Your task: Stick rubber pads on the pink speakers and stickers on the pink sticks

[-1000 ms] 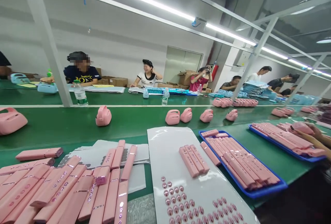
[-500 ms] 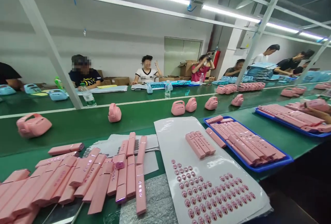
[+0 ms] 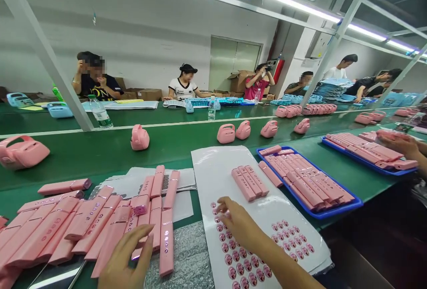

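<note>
My left hand [image 3: 125,258] rises from the bottom edge, its fingers apart beside a heap of long pink bars [image 3: 113,231], with the fingertips at or against the nearest bars. My right hand [image 3: 238,224] rests on a glossy white sheet [image 3: 213,164], its fingertips at the top of the rows of round pink stickers [image 3: 240,258]. I cannot tell whether those fingers pinch a sticker. A co-worker's hand [image 3: 400,144] reaches in at the right, over a pink piece on a second blue tray [image 3: 367,158].
A blue tray [image 3: 310,211] of pink bars stands right of the sheet. Beyond it runs a green conveyor belt [image 3: 83,160] carrying pink handled devices [image 3: 226,134]. Several people sit at a far bench among boxes. White steel posts [image 3: 43,53] stand between.
Both my hands have come up into view from the bottom edge, the right onto the sheet. The whole view has shifted slightly upward and the far belt sits lower.
</note>
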`<state>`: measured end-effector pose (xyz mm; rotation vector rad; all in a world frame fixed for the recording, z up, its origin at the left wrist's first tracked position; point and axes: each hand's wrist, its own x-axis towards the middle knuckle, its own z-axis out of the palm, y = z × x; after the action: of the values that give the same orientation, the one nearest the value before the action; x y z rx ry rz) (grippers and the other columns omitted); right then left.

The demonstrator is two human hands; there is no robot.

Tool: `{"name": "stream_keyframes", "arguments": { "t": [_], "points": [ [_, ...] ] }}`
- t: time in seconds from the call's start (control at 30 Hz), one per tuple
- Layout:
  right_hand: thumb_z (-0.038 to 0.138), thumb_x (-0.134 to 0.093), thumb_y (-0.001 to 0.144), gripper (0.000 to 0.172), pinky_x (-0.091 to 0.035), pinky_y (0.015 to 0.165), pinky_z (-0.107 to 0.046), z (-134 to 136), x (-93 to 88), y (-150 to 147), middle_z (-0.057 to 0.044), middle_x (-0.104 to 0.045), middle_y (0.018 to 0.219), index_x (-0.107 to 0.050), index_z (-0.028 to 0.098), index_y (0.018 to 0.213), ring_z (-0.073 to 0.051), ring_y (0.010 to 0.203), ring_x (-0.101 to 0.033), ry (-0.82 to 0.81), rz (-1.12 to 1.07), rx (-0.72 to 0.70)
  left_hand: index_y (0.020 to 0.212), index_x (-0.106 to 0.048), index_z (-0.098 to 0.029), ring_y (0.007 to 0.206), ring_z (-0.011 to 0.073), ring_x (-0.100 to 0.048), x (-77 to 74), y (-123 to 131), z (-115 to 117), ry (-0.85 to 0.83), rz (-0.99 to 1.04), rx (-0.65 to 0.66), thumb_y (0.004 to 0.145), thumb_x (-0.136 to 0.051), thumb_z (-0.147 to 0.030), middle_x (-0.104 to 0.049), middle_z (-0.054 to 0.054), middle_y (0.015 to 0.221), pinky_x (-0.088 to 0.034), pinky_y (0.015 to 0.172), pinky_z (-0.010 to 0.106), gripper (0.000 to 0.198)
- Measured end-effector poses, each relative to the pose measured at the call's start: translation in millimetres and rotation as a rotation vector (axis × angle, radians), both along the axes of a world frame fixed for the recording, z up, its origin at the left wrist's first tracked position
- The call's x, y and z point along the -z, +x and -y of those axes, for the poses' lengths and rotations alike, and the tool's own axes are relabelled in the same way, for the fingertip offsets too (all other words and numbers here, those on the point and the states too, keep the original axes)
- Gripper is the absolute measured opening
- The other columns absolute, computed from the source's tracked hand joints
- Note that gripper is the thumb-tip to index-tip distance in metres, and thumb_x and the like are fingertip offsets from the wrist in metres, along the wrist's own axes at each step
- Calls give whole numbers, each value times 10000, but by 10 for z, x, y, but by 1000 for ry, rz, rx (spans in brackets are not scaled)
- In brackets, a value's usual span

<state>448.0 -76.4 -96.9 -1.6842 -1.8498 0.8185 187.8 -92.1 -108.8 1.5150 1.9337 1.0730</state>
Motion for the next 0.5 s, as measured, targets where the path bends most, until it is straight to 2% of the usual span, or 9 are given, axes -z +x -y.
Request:
{"name": "stream_keyframes", "arguments": {
  "t": [0.1,0.17,0.23,0.3,0.37,0.5],
  "points": [
    [31,-446,793,454,-425,761,-293,-359,227,-53,-71,-601,1032,-464,215,1208,-206,948,-564,28,77,30,1099,-582,-227,976,257,-591,-60,155,-383,-75,-36,82,811,-381,-486,-592,67,1174,-499,793,376,437],
    [-7,-470,743,473,-410,734,-277,-485,283,-66,-46,-619,952,-499,223,1156,-200,893,-572,34,112,27,1176,-539,-141,1087,271,-541,-48,268,-652,-55,-193,159,846,-312,-394,-565,123,1211,-445,909,394,474],
    [-25,-492,713,477,-402,722,-254,-530,284,-67,-26,-636,915,-508,215,1125,-182,873,-578,33,125,20,1240,-479,-87,1138,272,-503,-18,378,-879,-57,-407,269,869,-252,-267,-546,157,1225,-398,956,398,471],
    [-44,-495,695,480,-394,702,-240,-531,257,-71,-28,-647,918,-511,194,1111,-172,868,-583,25,136,18,1257,-445,-70,1074,293,-530,4,470,-1044,-121,-605,354,877,-226,-184,-557,176,1169,-410,902,418,452],
    [-73,-477,663,487,-376,653,-244,-524,221,-81,-48,-647,922,-532,173,1079,-178,832,-587,2,160,17,1245,-434,-72,967,317,-565,2,533,-1161,-223,-723,386,884,-237,-169,-578,182,1073,-435,798,429,422],
    [-83,-494,583,475,-306,548,-244,-560,170,-83,-65,-630,906,-558,163,984,-183,730,-577,-74,155,-1,1267,-408,-86,870,325,-593,-46,557,-1314,-292,-691,357,858,-212,-103,-594,183,962,-433,727,438,454]
  ]
}}
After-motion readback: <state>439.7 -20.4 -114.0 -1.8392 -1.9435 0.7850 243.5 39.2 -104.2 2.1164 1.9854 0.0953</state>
